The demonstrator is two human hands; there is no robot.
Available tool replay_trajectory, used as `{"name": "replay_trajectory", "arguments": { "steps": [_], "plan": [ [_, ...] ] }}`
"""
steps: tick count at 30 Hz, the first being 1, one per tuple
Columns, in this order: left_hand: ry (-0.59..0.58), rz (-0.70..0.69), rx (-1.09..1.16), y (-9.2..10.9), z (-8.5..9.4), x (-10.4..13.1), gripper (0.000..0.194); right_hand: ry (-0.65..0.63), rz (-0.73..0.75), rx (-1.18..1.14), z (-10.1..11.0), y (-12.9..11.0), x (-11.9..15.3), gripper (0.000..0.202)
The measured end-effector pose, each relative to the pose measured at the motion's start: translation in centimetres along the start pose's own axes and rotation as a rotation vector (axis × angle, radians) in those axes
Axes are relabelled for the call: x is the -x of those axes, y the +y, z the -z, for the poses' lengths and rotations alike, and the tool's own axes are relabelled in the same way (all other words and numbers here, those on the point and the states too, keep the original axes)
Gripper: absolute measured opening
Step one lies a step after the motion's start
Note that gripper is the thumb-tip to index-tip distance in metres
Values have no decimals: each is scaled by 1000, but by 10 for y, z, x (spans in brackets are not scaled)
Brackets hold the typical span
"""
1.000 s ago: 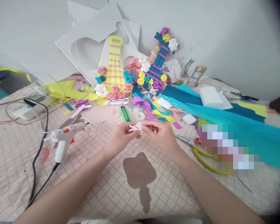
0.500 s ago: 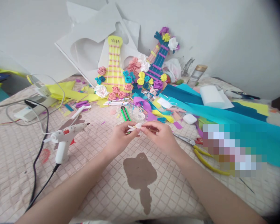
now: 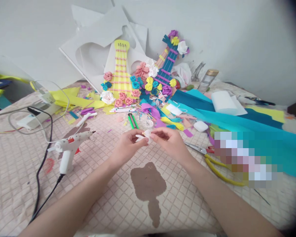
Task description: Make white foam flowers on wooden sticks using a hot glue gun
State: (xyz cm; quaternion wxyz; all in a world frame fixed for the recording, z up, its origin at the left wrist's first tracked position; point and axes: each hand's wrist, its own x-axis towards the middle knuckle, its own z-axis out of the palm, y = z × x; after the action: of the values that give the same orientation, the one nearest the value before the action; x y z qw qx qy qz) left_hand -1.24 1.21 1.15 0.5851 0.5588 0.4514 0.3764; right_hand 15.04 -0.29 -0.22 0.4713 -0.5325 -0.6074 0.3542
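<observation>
Between my hands is a small white crepe-paper flower piece [image 3: 146, 133], pinched over the middle of the table. My left hand [image 3: 132, 143] is closed on its left side, with white strips showing between thumb and fingers. My right hand [image 3: 168, 141] pinches the other edge of the same paper. Just beyond my fingers lies a green box cutter [image 3: 132, 121], and a clear roll of tape [image 3: 148, 124] sits beside it. To the right of my right hand rest scissors [image 3: 212, 161] with yellow handles. A white glue gun [image 3: 69, 149] stands to the left.
At the back stand a yellow paper guitar [image 3: 121, 70] and a blue one [image 3: 168, 64], both trimmed with paper flowers. Blue crepe sheets [image 3: 227, 121] spread across the right. Cords run from a power strip [image 3: 32, 115] at the left. A glass jar [image 3: 208, 79] stands behind.
My fingers have shifted slightly on the white paper, and its right part now shows more rounded. The thin brown stick seen earlier by my right fingers no longer shows.
</observation>
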Motion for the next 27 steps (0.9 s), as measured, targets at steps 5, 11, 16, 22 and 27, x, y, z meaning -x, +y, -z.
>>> {"name": "replay_trajectory", "arguments": {
  "steps": [5,11,16,22,27],
  "plan": [
    [14,-15,11,0,1,0,23,33,16,26,-1,-3,2,16],
    [29,-42,-1,-5,0,-1,24,72,116,157,-2,-3,4,14],
    [41,-99,-67,-8,2,-3,24,104,231,284,-5,-2,5,10],
    [68,-178,-159,-9,4,-5,22,137,395,393,-6,0,9,9],
    [87,-224,-188,-7,4,-5,19,100,433,411,-4,0,9,11]
  ]
}}
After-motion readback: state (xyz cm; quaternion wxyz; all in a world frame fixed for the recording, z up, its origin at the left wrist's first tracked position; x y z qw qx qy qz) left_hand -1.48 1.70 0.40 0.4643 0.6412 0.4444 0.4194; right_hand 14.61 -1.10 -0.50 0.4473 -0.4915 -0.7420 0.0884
